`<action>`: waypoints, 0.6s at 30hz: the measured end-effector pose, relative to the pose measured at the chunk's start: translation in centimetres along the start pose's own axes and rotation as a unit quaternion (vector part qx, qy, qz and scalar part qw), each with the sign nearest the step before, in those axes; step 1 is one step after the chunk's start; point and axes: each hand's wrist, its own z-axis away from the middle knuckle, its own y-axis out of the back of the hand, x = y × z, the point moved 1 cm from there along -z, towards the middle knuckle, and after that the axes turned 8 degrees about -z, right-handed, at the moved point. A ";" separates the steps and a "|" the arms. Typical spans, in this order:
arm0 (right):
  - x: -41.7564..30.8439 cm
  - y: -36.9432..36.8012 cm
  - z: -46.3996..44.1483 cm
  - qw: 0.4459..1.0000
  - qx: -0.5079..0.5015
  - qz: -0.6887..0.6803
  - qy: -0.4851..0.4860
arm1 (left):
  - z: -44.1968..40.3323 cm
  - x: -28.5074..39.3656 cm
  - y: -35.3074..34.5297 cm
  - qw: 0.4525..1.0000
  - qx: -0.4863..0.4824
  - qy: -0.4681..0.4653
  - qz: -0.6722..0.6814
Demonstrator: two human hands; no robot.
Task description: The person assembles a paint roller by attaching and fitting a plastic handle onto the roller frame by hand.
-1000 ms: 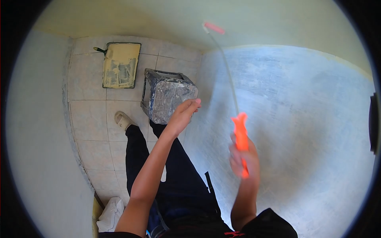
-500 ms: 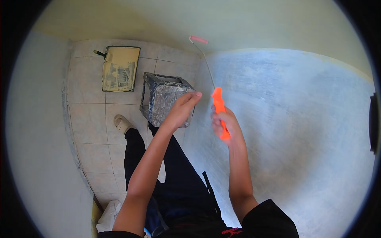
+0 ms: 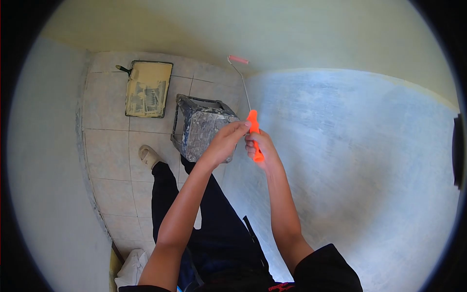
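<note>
A small paint roller with an orange handle, thin metal rod and pink sleeve points away from me. My right hand is wrapped round the lower handle. Beside it, my left hand has its thumb and fingertips at the upper handle, closed on it as far as I can see; some fingers are hidden. The sleeve appears in front of the pale yellow wall; I cannot tell whether they touch. Below my left hand stands a paint-spattered step stool.
A paint tray smeared with cream paint lies on the tiled floor, a dark-handled brush at its corner. The bluish-white wall rises on the right, a grey wall on the left. A white bag sits at lower left.
My right hand has brought the roller left and its sleeve slightly lower in view. My left hand, apart from the handle before, now meets it.
</note>
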 end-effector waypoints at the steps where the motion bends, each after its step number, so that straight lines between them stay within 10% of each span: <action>1: 0.0 -0.5 -0.4 1.000 0.001 -0.024 0.004 | -0.1 -0.4 0.7 1.000 0.012 0.004 -0.004; 11: -2.5 -1.8 21.4 0.999 0.014 -0.034 0.038 | 2.8 1.0 2.5 0.999 0.033 0.005 0.009; 18: 0.1 0.2 -3.3 1.000 -0.001 -0.021 0.017 | 1.3 -0.3 4.0 0.999 0.043 -0.001 0.009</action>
